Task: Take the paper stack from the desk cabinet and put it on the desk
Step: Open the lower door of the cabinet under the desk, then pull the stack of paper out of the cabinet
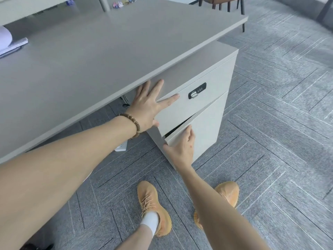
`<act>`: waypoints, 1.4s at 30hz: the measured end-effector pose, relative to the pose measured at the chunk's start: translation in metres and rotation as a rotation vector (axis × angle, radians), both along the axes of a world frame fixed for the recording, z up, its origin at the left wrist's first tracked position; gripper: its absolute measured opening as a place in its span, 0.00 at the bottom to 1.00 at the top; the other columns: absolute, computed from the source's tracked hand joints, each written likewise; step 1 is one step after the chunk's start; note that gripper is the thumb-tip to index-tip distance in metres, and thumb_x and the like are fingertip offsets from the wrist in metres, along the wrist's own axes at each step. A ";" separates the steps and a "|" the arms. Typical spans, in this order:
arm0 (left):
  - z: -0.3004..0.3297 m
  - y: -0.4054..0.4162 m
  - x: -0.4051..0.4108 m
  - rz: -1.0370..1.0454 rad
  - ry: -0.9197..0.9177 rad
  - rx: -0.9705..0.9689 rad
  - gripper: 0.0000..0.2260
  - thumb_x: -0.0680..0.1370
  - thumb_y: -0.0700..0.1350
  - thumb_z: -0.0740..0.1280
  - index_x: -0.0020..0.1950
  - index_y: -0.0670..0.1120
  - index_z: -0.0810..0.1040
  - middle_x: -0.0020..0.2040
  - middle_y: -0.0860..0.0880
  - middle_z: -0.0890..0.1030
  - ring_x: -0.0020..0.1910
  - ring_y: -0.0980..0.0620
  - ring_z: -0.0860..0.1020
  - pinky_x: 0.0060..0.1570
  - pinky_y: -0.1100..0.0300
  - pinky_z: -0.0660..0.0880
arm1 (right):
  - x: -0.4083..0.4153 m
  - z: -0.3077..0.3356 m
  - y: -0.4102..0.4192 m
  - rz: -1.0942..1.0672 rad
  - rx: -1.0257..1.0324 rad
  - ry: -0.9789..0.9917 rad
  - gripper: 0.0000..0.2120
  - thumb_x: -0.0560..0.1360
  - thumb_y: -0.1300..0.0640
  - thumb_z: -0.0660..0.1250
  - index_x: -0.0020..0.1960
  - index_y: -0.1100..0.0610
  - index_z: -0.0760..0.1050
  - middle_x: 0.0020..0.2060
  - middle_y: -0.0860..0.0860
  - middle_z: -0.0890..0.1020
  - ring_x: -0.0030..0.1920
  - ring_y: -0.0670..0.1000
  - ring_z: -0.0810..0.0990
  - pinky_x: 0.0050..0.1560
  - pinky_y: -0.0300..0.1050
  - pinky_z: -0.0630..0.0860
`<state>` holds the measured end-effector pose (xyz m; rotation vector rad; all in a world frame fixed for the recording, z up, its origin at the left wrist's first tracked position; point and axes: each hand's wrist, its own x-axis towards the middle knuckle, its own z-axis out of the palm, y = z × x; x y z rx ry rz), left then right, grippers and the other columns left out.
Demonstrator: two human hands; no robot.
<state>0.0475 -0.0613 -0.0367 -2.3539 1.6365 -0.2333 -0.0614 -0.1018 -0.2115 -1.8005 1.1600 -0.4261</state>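
Note:
A pale grey desk cabinet (212, 123) stands under the right end of the grey desk (90, 56). Its upper drawer front (182, 107) carries a black combination lock (197, 90). My left hand (149, 105) lies flat with spread fingers on that drawer front. Below it the lower door (201, 130) is ajar by a narrow dark gap. My right hand (182, 147) grips the door's top left corner, fingers curled over the edge. The paper stack is hidden inside the cabinet.
A rolled white sheet and a silver folder (12, 46) lie at the desk's far left. A white power strip (121, 147) sits on the carpet under the desk. My feet in orange shoes (153, 206) stand before the cabinet. Chairs (221, 2) stand beyond the desk.

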 end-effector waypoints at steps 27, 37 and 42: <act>0.025 0.001 -0.061 0.225 0.009 0.179 0.51 0.67 0.56 0.76 0.79 0.62 0.44 0.80 0.46 0.34 0.78 0.35 0.39 0.69 0.39 0.66 | -0.256 0.030 -0.146 -0.030 -0.243 0.330 0.24 0.68 0.66 0.63 0.63 0.55 0.70 0.56 0.56 0.78 0.53 0.62 0.80 0.52 0.56 0.77; 0.016 0.000 -0.055 0.207 -0.029 0.160 0.53 0.66 0.59 0.75 0.79 0.60 0.42 0.80 0.41 0.36 0.78 0.32 0.41 0.76 0.42 0.52 | -0.243 0.039 -0.194 -0.043 -0.301 0.601 0.48 0.71 0.39 0.68 0.79 0.60 0.50 0.76 0.60 0.61 0.77 0.63 0.54 0.72 0.61 0.62; 0.016 -0.001 -0.057 0.213 -0.040 0.155 0.53 0.66 0.59 0.75 0.80 0.59 0.42 0.80 0.41 0.36 0.78 0.31 0.41 0.76 0.42 0.49 | -0.240 0.041 -0.199 -0.014 -0.289 0.678 0.50 0.70 0.36 0.65 0.81 0.57 0.46 0.80 0.58 0.54 0.80 0.62 0.47 0.73 0.69 0.51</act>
